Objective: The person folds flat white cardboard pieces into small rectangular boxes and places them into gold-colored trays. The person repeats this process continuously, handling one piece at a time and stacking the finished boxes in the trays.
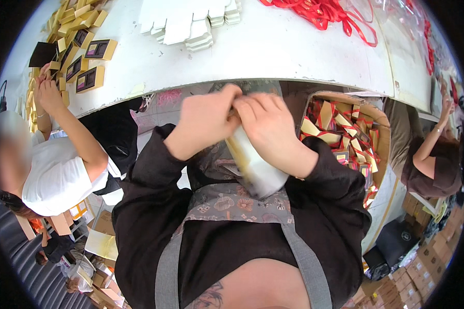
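In front of my apron, my left hand (206, 121) and my right hand (268, 129) meet with their fingers bent and pinched together. Below them hangs a smeared white-and-gold thing (258, 167), perhaps a box or a wrapper; its kind cannot be made out. Its upper end disappears under my right hand, whose fingers close over it. The left fingertips press against the right ones at that same end. Whatever lies between the fingertips is hidden.
Flat white cartons (185, 20) and red ribbons (319, 13) lie on the white table (252, 56). A large cardboard box (379, 116) at my right holds ribboned gold boxes (340, 129). Gold boxes (90, 77) stand at the far left, near a co-worker (62, 170); another person (433, 165) is at right.
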A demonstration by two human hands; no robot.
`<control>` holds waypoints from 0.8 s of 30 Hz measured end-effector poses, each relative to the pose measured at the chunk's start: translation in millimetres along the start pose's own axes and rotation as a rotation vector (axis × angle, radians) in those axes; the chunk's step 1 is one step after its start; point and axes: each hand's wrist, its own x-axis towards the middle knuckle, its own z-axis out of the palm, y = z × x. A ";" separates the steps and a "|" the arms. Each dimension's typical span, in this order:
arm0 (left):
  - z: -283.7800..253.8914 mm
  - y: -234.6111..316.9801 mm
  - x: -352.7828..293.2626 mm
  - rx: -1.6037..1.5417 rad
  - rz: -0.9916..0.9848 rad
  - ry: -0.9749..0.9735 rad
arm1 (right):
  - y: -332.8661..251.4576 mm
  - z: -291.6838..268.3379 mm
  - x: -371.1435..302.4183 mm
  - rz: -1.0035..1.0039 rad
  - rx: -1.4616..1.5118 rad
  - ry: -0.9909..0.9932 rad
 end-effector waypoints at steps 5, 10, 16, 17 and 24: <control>-40.5 -6.7 -13.5 -0.133 -0.398 -0.013 | -32.3 -24.1 1.3 0.022 -0.140 -0.010; -32.2 -13.9 -21.8 -0.128 0.068 0.062 | -10.8 -21.6 -3.6 -0.125 -0.053 -0.016; 8.2 -5.1 -16.4 -0.861 -0.184 0.241 | -1.5 -9.0 -4.1 0.342 0.468 0.357; 15.4 1.4 -17.8 -0.867 -0.224 0.295 | -3.6 -6.6 -11.3 0.452 0.672 0.254; 39.6 25.6 -38.0 -0.828 -0.315 0.178 | -22.8 54.3 -40.4 0.792 0.997 0.292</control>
